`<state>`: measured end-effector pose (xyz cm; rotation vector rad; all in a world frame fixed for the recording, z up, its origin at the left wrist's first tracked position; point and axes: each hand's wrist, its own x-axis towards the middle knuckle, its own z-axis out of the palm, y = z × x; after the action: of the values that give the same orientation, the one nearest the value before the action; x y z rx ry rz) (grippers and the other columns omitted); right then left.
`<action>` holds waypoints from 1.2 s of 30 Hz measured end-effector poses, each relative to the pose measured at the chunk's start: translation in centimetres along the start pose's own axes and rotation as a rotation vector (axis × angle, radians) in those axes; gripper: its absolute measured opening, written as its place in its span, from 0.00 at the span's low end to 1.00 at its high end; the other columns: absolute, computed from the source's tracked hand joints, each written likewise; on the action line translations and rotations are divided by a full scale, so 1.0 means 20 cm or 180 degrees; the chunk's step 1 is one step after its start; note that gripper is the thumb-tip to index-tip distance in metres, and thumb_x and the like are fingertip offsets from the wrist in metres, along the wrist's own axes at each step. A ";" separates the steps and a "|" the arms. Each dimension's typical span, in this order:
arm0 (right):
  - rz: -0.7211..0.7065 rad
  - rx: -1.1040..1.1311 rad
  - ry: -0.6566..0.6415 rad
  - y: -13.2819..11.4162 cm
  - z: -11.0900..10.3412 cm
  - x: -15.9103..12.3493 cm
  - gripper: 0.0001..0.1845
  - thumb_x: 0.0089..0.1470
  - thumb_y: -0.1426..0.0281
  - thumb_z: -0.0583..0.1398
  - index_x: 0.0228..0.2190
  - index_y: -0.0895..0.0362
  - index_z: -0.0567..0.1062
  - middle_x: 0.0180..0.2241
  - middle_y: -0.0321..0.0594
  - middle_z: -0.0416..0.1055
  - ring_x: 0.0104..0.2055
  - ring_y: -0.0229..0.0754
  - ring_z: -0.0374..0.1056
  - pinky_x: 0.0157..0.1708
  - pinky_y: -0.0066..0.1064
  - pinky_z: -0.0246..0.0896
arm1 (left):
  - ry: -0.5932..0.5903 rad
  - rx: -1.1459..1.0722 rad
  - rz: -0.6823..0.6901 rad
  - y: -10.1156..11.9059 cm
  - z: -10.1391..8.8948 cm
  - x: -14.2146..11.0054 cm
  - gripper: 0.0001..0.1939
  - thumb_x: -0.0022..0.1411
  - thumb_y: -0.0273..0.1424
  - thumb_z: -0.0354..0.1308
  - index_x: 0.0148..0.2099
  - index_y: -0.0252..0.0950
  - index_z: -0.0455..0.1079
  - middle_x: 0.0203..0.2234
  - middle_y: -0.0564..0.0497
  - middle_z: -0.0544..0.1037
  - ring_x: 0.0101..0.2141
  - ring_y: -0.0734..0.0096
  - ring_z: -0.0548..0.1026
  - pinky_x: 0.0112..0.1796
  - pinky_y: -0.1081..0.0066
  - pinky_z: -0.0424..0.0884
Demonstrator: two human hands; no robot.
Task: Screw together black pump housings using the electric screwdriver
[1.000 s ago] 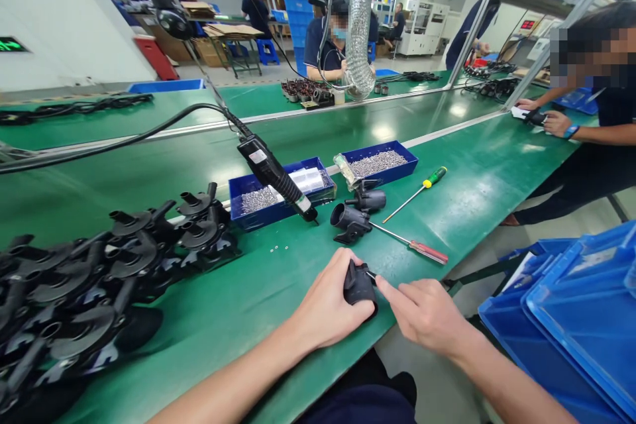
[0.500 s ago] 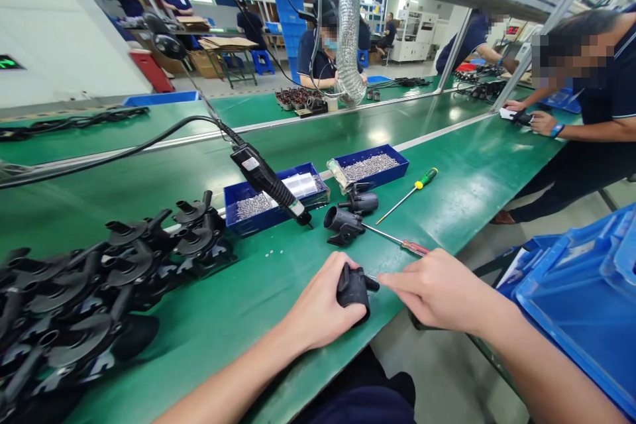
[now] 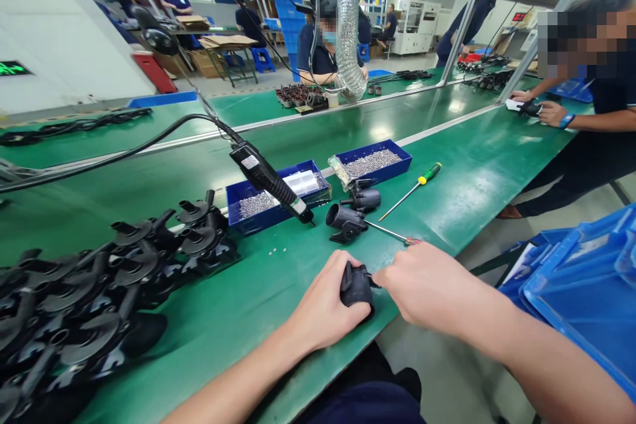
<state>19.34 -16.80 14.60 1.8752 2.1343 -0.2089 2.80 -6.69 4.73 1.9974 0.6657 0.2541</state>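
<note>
My left hand (image 3: pixel 325 305) is wrapped round a black plastic tubular housing (image 3: pixel 356 288) near the bench's front edge. Against its right side, by a small side piece, sits my right hand (image 3: pixel 415 281) with fingers curled together. What those fingers grip, if anything, is hidden. Just beyond lie two similar black housings, a nearer one (image 3: pixel 346 220) and a farther one (image 3: pixel 366 199). A red-handled screwdriver (image 3: pixel 390 232) reaches from the nearer one towards my right hand. Farther right rests a green-and-yellow screwdriver (image 3: pixel 429 175).
An electric screwdriver (image 3: pixel 265 175) hangs over a blue tray of screws (image 3: pixel 253 220); a second blue tray (image 3: pixel 390 171) stands beyond. Many black assemblies (image 3: pixel 129 265) crowd the left. Tiny washers (image 3: pixel 277 251) lie on the green bench (image 3: pixel 238 318). Right are blue crates (image 3: pixel 586 291) and a co-worker (image 3: pixel 606 79).
My right hand has come in closer against the housing and turned, its fingers more curled. The dark thing seen under it before is now out of sight. My left hand keeps its hold.
</note>
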 end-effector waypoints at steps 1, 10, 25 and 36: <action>-0.0063 0.0012 -0.0114 0.01 -0.01 0.01 0.10 0.56 0.79 0.59 0.31 0.56 0.80 0.25 0.45 0.78 0.25 0.47 0.71 0.27 0.36 0.39 | 0.0002 -0.0005 -0.0012 0.00 0.00 0.00 0.21 0.49 0.29 0.59 0.47 0.42 0.62 0.43 0.51 0.70 0.42 0.59 0.71 0.45 0.58 0.68; -0.0117 0.2031 0.1287 0.04 0.40 -0.08 0.20 0.70 0.74 0.52 0.49 0.56 0.83 0.22 0.33 0.71 0.21 0.37 0.54 0.26 0.36 0.42 | 0.0032 -0.0066 0.0076 -0.01 0.01 0.01 0.21 0.50 0.29 0.59 0.47 0.42 0.60 0.42 0.53 0.70 0.40 0.61 0.70 0.43 0.61 0.68; 0.1008 0.2557 0.3319 -0.41 0.75 -0.03 0.22 0.70 0.80 0.54 0.60 0.62 0.76 0.49 0.49 0.83 0.46 0.45 0.82 0.48 0.31 0.78 | 0.0362 0.0077 -0.0184 0.04 0.08 -0.05 0.18 0.54 0.29 0.59 0.48 0.42 0.62 0.43 0.51 0.71 0.41 0.60 0.73 0.44 0.60 0.70; 0.0877 0.2599 0.3504 -0.28 0.86 -0.17 0.23 0.66 0.79 0.59 0.60 0.58 0.76 0.22 0.33 0.72 0.20 0.37 0.67 0.22 0.30 0.65 | -0.0027 0.0017 -0.0422 0.08 0.04 -0.05 0.20 0.52 0.29 0.61 0.48 0.42 0.64 0.44 0.52 0.73 0.42 0.59 0.72 0.46 0.59 0.69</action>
<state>16.22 -26.03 -1.08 3.3063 2.5686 0.0691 2.99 -8.43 5.85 1.9490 0.7907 0.1644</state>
